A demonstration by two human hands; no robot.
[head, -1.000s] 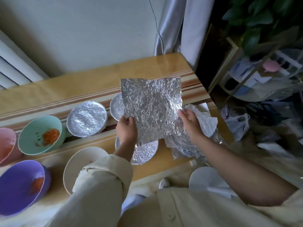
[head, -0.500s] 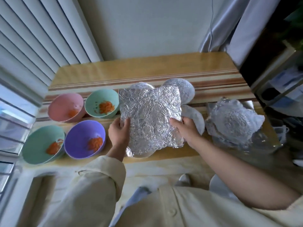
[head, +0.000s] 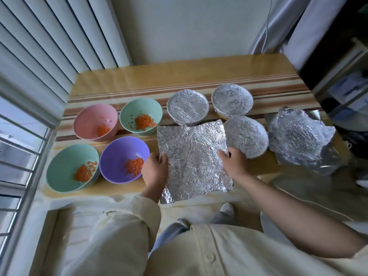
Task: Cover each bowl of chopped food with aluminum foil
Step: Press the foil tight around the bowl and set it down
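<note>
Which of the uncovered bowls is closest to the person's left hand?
The purple bowl: its rim almost meets the left hand, while the pink bowl, the far green bowl and the near green bowl sit farther off.

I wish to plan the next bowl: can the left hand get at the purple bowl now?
Probably yes: the left hand is just beside the purple bowl with nothing between them, though its grip is busy on the foil sheet.

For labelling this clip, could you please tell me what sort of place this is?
Probably a home, beside a window: a striped table with bowls of chopped food, slatted blinds on the left, a grey curtain at the back right.
</note>
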